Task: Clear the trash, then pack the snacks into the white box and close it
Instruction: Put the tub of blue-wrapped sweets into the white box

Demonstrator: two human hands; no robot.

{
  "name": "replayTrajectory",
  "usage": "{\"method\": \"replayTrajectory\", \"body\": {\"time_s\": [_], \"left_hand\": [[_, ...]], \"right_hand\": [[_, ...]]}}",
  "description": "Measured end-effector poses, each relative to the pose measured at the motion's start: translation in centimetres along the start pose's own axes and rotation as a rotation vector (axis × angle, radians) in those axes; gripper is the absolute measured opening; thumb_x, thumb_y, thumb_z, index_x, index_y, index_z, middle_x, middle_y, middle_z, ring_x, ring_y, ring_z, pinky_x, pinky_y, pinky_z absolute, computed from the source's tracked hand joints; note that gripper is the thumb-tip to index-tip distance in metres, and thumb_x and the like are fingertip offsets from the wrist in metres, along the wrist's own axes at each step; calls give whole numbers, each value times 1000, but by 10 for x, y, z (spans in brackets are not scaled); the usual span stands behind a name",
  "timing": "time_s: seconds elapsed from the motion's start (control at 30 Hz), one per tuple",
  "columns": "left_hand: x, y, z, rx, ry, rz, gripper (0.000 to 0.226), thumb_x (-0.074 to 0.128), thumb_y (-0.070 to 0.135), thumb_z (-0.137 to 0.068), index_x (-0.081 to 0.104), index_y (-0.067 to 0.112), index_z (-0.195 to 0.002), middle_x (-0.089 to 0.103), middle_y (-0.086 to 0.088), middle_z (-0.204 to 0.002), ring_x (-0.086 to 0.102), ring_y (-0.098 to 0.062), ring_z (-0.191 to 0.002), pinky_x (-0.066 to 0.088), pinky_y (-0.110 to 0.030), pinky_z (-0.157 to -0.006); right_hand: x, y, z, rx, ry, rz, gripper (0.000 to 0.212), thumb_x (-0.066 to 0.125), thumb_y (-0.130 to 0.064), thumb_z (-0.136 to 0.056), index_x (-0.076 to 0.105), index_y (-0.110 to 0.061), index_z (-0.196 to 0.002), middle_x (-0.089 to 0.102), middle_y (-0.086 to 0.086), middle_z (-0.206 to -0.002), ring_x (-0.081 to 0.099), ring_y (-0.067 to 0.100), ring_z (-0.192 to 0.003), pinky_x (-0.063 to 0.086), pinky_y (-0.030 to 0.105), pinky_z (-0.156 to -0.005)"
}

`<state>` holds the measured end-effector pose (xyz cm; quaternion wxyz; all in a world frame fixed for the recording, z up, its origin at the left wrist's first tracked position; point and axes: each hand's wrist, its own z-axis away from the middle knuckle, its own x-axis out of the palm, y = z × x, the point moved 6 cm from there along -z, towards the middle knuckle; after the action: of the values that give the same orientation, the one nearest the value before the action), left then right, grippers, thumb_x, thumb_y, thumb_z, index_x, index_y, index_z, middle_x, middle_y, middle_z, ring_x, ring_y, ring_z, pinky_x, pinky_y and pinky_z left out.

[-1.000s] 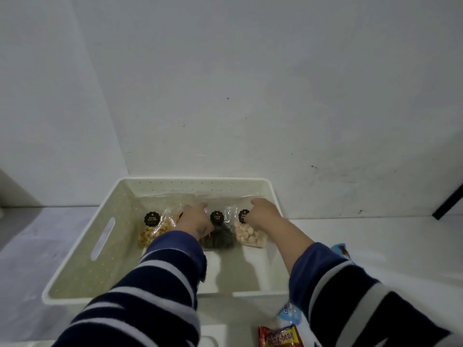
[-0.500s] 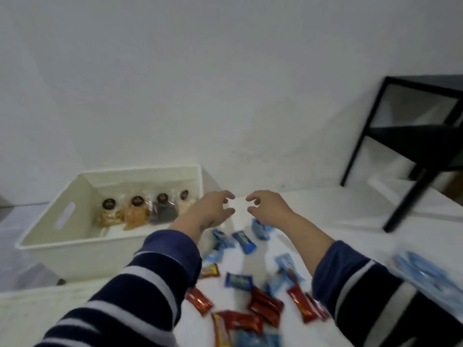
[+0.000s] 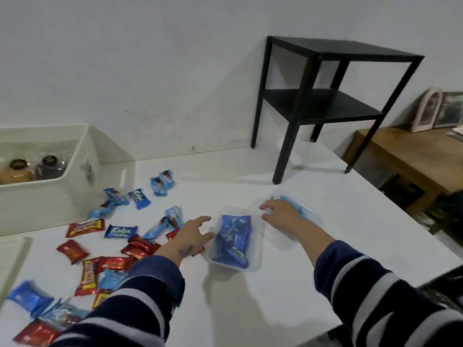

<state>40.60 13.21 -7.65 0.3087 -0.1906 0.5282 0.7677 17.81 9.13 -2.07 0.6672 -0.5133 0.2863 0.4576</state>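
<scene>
A: Clear plastic tray of blue snack packets sits on white surface; left hand beside it, fingers spread, empty.
B: Right hand rests, fingers relaxed, on second clear tray. White plastic box far left.

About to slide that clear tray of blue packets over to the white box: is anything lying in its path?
Yes. Loose wrapped snacks lie scattered on the white table between the clear tray and the white box. The left hand is also beside the tray on that side.
</scene>
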Motion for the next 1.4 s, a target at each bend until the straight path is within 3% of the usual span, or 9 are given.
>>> {"method": "replayTrajectory", "body": {"time_s": [0.2, 0.33, 0.5, 0.63, 0.73, 1.0, 1.1, 1.23, 1.4], "left_hand": [[37, 2, -26, -38, 19, 14, 64, 58, 28, -92, 27, 32, -147, 34, -10, -149, 41, -29, -132, 37, -35, -106], [54, -6, -37, -86, -4, 96, 65, 55, 15, -94, 24, 34, -148, 46, -10, -138, 57, -25, -99, 44, -29, -77], [59, -18, -42, -121, 29, 280, 66, 56, 8, -92, 30, 38, -145, 50, -14, -131, 54, -22, -70, 42, -31, -57], [58, -16, -41, -122, 46, 283, 67, 56, 9, -92, 29, 38, -145, 49, -14, -134, 55, -20, -71, 43, -28, -56], [59, -12, -37, -137, 62, 205, 65, 53, 14, -94, 25, 37, -147, 48, -11, -136, 56, -17, -77, 44, -22, -55], [65, 6, -19, -139, 96, 239, 64, 50, 17, -96, 19, 31, -150, 43, -12, -144, 54, -32, -115, 47, -35, -86], [67, 16, -12, -142, 75, 365, 59, 46, 25, -98, 19, 28, -150, 49, -10, -134, 51, -32, -120, 47, -40, -93], [60, 29, -6, -134, 99, 432, 56, 29, 49, -99, 18, 31, -150, 28, -2, -154, 31, -28, -139, 30, -42, -112], [51, 40, 2, -167, 53, 542, 63, 30, 65, -91, 13, 44, -148, 33, 4, -152, 37, -31, -136, 35, -52, -107]], "right_hand": [[-19, 96, -22, 125, 71, 11, 44, 53, -35, -93, 49, -29, -137, 44, 10, -142, 41, 31, -133, 33, 40, -109], [-15, 136, -37, 226, -65, 103, 69, 56, -62, -83, 25, -49, -144, 7, 3, -161, -1, 29, -148, 1, 53, -116], [-16, 149, -51, 194, -52, -368, 68, 80, -33, -74, 51, -32, -136, 50, 2, -141, 51, 22, -123, 40, 31, -103], [-7, 154, -43, 288, -133, -708, 65, 78, -10, -77, 54, -33, -132, 59, 0, -122, 62, 18, -93, 53, 30, -76], [-1, 155, -32, 331, -116, -840, 61, 72, 0, -80, 56, -27, -132, 52, 4, -131, 62, 27, -104, 57, 43, -79], [15, 152, 3, 355, 31, -1229, 59, 67, 5, -82, 51, -15, -135, 51, 14, -140, 60, 35, -112, 57, 46, -71], [1, 131, 9, 284, 58, -1195, 59, 68, -1, -84, 48, -16, -138, 49, 13, -142, 62, 32, -109, 56, 45, -76], [-3, 82, 17, 245, 95, -1138, 60, 70, 0, -83, 50, -17, -137, 48, 11, -140, 62, 31, -107, 57, 45, -74], [27, 33, 27, 221, 74, -1099, 61, 69, 0, -83, 51, -21, -137, 48, 2, -117, 63, 31, -99, 58, 49, -78]]}}
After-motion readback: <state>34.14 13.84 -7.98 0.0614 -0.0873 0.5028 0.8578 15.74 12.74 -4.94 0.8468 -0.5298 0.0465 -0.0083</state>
